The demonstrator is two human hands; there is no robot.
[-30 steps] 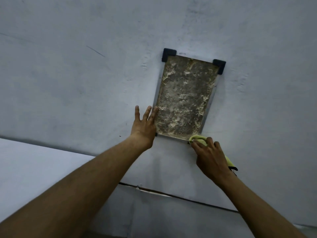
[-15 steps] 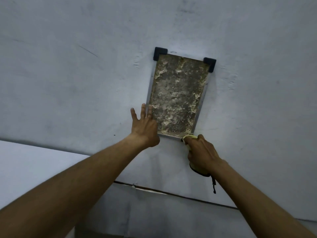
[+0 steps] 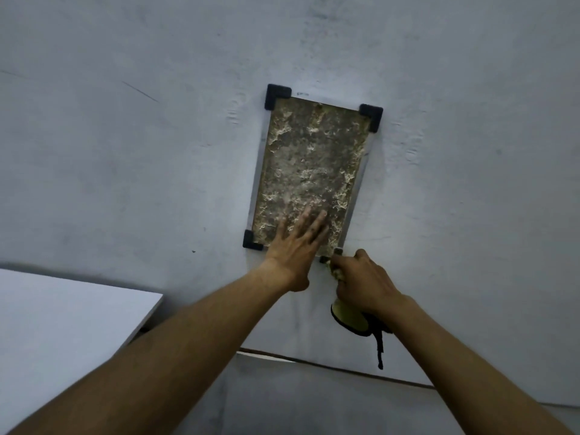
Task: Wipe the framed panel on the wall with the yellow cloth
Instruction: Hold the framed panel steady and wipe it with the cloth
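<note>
A tall framed panel (image 3: 309,164) with a mottled grey-brown, crusted surface hangs on the pale wall, with black corner pieces and a thin metal frame. My left hand (image 3: 298,243) lies flat on its lower part, fingers spread and pointing up. My right hand (image 3: 361,284) is closed around the bunched yellow cloth (image 3: 350,318) just below the panel's bottom right corner; the cloth sticks out under my wrist and a dark strap dangles from it. The bottom right corner piece is mostly hidden by my right hand.
The pale grey wall (image 3: 125,152) fills most of the view. A white flat surface (image 3: 62,324) juts in at the lower left. A dark seam (image 3: 314,362) runs across the wall below my hands.
My left hand slid from the wall beside the panel's left edge onto the panel's lower surface. My right hand curled tighter around the cloth at the bottom right corner.
</note>
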